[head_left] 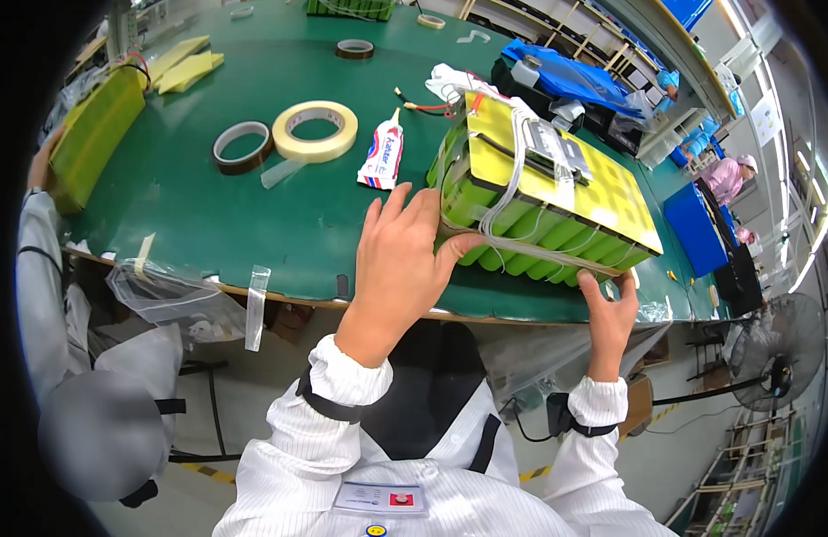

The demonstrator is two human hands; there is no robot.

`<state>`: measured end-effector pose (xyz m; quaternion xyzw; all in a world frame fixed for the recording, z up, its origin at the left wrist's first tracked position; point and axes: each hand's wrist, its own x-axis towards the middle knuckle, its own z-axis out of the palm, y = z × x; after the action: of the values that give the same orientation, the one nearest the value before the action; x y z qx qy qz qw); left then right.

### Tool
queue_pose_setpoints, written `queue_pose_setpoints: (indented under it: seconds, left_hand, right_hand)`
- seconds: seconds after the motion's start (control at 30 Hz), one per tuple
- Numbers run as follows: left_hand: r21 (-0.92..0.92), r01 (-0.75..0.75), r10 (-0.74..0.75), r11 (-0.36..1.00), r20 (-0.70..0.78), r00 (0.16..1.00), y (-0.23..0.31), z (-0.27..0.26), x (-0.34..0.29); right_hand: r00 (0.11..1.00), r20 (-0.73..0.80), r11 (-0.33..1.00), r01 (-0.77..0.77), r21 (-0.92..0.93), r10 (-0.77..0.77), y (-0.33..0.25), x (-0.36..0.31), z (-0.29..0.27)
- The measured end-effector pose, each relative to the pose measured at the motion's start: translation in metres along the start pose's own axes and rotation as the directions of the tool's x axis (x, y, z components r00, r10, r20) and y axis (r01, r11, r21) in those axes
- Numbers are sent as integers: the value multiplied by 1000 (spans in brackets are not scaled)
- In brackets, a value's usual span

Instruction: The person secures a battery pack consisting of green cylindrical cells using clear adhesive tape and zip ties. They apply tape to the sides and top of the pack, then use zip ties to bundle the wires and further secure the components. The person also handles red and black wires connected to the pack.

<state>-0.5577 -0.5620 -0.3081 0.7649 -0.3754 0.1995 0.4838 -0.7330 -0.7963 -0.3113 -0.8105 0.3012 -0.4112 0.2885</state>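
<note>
A battery pack [557, 192] of green cylindrical cells with yellow boards stands on the green table in front of me. White wires run over its top and near side, by a circuit board [557, 148]. My left hand [400, 264] is closed on the pack's left end, thumb along the near lower edge. At the lower right corner my right hand [609, 313] grips the pack between thumb and fingers; some fingertips are hidden. Red and black leads [427, 107] come out behind it. A white glue tube [382, 154] lies just beyond my left hand.
Left of the tube lie a cream tape roll [315, 132] and a brown tape roll [242, 148]. Another tape roll [355, 49] sits farther back. A co-worker's sleeve [40, 268] is at the left, beside another yellow pack [101, 134]. A fan [776, 358] stands at the right.
</note>
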Motion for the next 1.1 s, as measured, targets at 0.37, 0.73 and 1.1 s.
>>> queue_pose_setpoints:
  seconds: [0.37,0.73,1.1]
  left_hand:
    - [-113,0,-4,994,-35,999,-18,12,-6]
    - [-206,63,-73,976,-41,997,0,2,0]
    - [-173,23,-28,985,-29,999,-7,5,0]
  right_hand:
    - [777,-203,789,519,-329,-596,-92,-30,67]
    - [764,-214,789,556,-262,-609,-85,-28,82]
    - [789,-224,820,536,-202,-572,-92,-30,85]
